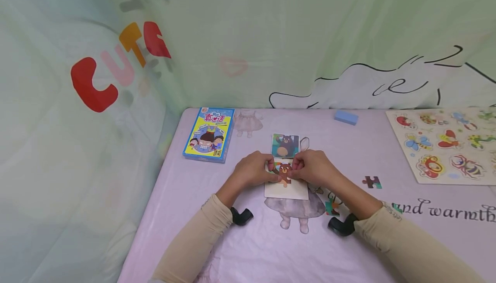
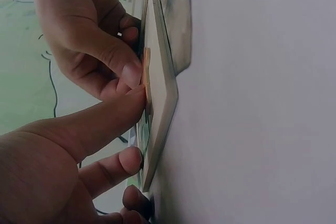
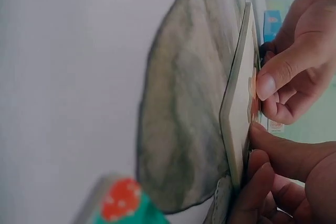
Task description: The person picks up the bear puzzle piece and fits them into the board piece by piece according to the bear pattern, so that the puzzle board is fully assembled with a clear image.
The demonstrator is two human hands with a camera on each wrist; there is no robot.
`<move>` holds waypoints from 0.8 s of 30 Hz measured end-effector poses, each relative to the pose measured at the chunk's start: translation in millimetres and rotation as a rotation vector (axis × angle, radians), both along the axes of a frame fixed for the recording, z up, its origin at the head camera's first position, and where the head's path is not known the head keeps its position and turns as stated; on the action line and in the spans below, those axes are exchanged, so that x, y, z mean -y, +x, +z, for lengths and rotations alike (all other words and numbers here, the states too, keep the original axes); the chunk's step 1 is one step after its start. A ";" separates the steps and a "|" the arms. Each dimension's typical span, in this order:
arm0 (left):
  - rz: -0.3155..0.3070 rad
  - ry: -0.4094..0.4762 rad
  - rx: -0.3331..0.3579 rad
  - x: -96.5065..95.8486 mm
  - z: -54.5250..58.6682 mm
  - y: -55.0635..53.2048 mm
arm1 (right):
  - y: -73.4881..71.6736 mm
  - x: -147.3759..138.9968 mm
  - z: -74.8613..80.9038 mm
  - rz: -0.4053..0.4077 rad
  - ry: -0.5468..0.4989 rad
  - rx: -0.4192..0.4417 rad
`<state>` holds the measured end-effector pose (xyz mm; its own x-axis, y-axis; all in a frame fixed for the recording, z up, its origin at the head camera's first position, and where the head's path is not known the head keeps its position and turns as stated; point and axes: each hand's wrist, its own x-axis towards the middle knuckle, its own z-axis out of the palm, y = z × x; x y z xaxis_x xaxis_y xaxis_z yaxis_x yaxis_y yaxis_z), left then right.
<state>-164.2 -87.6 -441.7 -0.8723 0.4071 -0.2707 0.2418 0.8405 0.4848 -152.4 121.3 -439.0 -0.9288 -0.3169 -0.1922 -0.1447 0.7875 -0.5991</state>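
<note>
A pale square puzzle board [image 1: 286,192] lies on the table, with joined jigsaw pieces [image 1: 285,172] showing a brown bear on its upper part. My left hand [image 1: 253,169] is at the board's left side. Its thumb [image 2: 118,111] touches the pieces, and its curled fingers are at the edge. From the right, my right hand [image 1: 315,169] holds the pieces with its thumb and bent fingers. In the left wrist view, both thumb tips nearly meet over an orange-brown piece [image 2: 147,69]. Just beyond the board lies a bear picture card [image 1: 285,145]. The fingers partly hide the joined pieces.
Loose jigsaw pieces [image 1: 373,182] lie to the right, another piece [image 1: 332,207] by my right wrist. A blue and yellow card box [image 1: 209,134] stands at back left. A blue block [image 1: 346,117] lies at the back, and an insect picture board [image 1: 422,173] at far right.
</note>
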 end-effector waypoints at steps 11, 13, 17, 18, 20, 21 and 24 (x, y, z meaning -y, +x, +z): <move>0.000 0.011 0.003 -0.2 0.9 0.5 | -0.1 6.4 -0.7 -0.005 0.034 -0.051; 0.010 0.010 0.000 -0.8 0.2 0.5 | -0.3 7.2 -0.8 -0.012 0.040 -0.043; 0.023 0.011 -0.010 -2.0 -1.7 0.8 | 0.0 7.1 -0.2 -0.009 0.039 -0.035; 0.023 0.009 -0.013 -2.2 -2.1 0.9 | 0.3 6.4 0.3 -0.004 0.035 -0.035; 0.020 0.012 -0.011 -2.2 -2.1 1.1 | 1.0 4.4 1.0 0.008 0.027 -0.034; 0.018 0.014 -0.010 -1.9 -1.8 1.1 | 1.3 3.4 1.5 0.014 0.022 -0.032; 0.009 0.019 -0.009 -0.6 -1.4 1.3 | 1.5 1.3 2.7 0.027 0.010 -0.020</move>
<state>-162.9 -87.0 -443.0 -0.8782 0.4043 -0.2554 0.2386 0.8332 0.4988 -150.9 120.1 -436.3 -0.9235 -0.3403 -0.1770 -0.1778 0.7888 -0.5884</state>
